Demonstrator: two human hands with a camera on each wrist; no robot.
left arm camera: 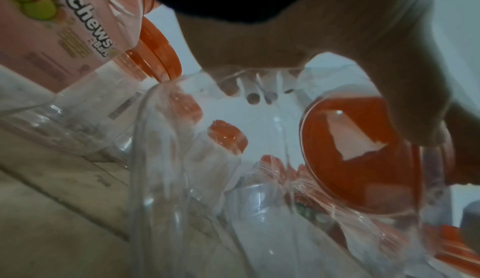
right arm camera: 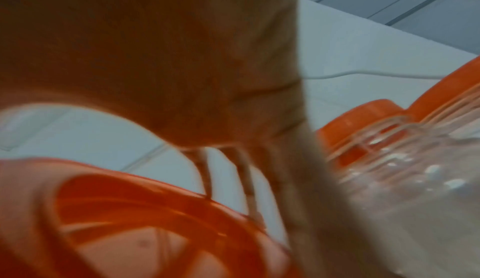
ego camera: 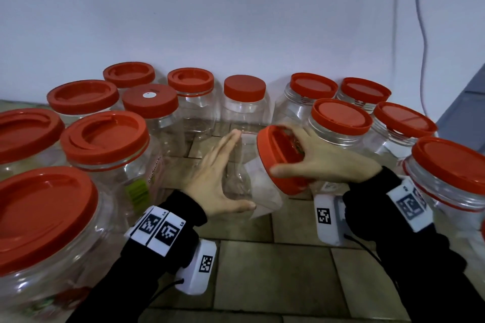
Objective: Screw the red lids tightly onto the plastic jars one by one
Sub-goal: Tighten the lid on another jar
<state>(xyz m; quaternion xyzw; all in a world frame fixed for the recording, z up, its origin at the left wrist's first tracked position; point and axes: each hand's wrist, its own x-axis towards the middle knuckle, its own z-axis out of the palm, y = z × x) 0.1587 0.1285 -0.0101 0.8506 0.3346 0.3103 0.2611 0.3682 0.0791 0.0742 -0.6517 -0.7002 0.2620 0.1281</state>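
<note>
A clear plastic jar (ego camera: 252, 178) is tilted over the tiled floor in the middle of the head view, its mouth turned to the right. A red lid (ego camera: 286, 181) sits on that mouth. My left hand (ego camera: 236, 170) holds the jar's body, fingers along the far side and thumb under the near edge. My right hand (ego camera: 282, 152) grips the lid, thumb on its rim and fingers curled over its top. In the left wrist view the jar (left arm camera: 207, 200) and the lid (left arm camera: 363, 169) show through clear plastic. The right wrist view is blurred, with the lid (right arm camera: 130, 210) below my palm.
Several lidded clear jars stand around in an arc and against the white wall. A very large jar (ego camera: 44, 217) is at near left and another (ego camera: 451, 165) at near right. Bare tiles (ego camera: 275, 270) lie in front. A white cable (ego camera: 422, 34) hangs at the right.
</note>
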